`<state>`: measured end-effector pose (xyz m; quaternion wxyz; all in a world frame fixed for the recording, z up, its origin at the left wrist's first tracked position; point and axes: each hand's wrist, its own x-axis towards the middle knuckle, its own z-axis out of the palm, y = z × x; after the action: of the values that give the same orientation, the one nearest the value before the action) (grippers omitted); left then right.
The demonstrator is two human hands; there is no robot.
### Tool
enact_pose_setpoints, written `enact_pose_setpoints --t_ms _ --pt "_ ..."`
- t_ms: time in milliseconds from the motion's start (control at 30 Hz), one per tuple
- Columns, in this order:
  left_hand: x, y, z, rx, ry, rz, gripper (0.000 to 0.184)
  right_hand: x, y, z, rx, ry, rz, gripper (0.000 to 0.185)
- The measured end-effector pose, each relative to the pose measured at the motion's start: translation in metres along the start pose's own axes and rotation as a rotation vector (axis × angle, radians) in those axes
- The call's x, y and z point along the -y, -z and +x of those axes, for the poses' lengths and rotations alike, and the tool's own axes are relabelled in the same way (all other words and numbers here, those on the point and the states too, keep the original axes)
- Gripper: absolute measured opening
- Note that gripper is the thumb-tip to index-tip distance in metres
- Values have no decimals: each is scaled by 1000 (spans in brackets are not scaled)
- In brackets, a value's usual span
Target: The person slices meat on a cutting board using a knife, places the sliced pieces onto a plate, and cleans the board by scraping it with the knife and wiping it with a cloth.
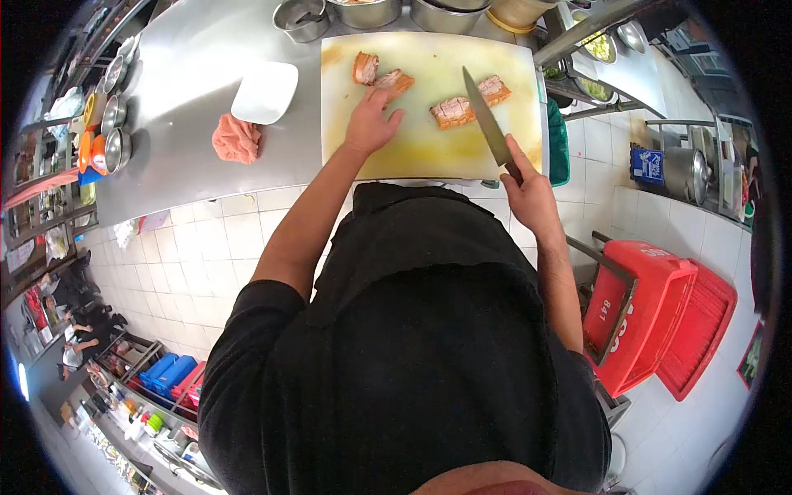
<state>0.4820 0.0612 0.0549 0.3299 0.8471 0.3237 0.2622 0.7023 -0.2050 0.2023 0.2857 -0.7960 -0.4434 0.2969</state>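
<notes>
A white cutting board point(355, 165) with yellowish stains lies on the steel counter. My right hand point(530, 191) is closed around the handle of a kitchen knife point(488, 120), its blade pointing away and to the left. The blade crosses over a long piece of roast pork point(452, 113) that shows cut lines and browned skin. My left hand point(374, 125) is on the left half of the board, its fingertips at a smaller pork piece point(396, 82) and its thumb spread apart. Another pork chunk point(365, 68) sits just beyond, to the left.
Left of the board are a white square plate point(265, 92) and a crumpled orange-pink cloth point(237, 139). Steel pots point(302, 20) line the back edge. A red crate point(635, 318) stands at the lower right, and a green bin point(558, 144) sits beside the board's right edge.
</notes>
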Motion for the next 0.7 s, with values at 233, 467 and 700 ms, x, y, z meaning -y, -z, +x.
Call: enact_pose_setpoints --t_ms 233,467,700 --pt "27 24 31 -92 -68 20 43 60 -34 23 116 -52 -286 70" --pt "28 43 48 -16 -184 130 55 86 -63 33 67 -65 -322 66" --pt "39 25 27 1 -214 167 40 81 -102 -6 80 -170 -267 63"
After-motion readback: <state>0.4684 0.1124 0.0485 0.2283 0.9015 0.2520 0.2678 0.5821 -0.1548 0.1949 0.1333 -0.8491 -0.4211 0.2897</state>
